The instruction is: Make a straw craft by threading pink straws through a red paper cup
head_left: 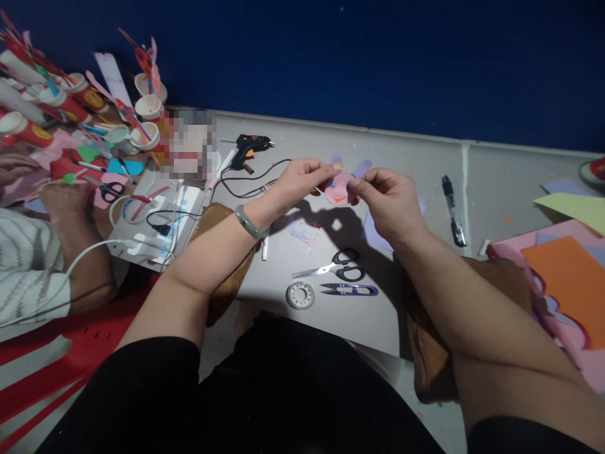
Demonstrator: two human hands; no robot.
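Note:
A small pink paper animal face (338, 191) with purple ears and an orange mouth is held up over the table between both hands. My left hand (302, 181), with a green bangle at its wrist, pinches its left side. My right hand (385, 197) pinches its right edge near an ear. Below lie black-handled scissors (327, 269), purple thread snips (348, 289) and a round white tape roll (300, 294). Purple paper scraps (302, 230) rest under the hands, and a purple sheet (377, 232) is partly hidden by my right hand.
A black glue gun (250, 150) with its cord lies at the back left. To the right are a black pen (454, 211) and coloured paper (567, 277). At the far left, a co-worker's arm (75, 233) is near red cups (63, 104) and a power strip (182, 217).

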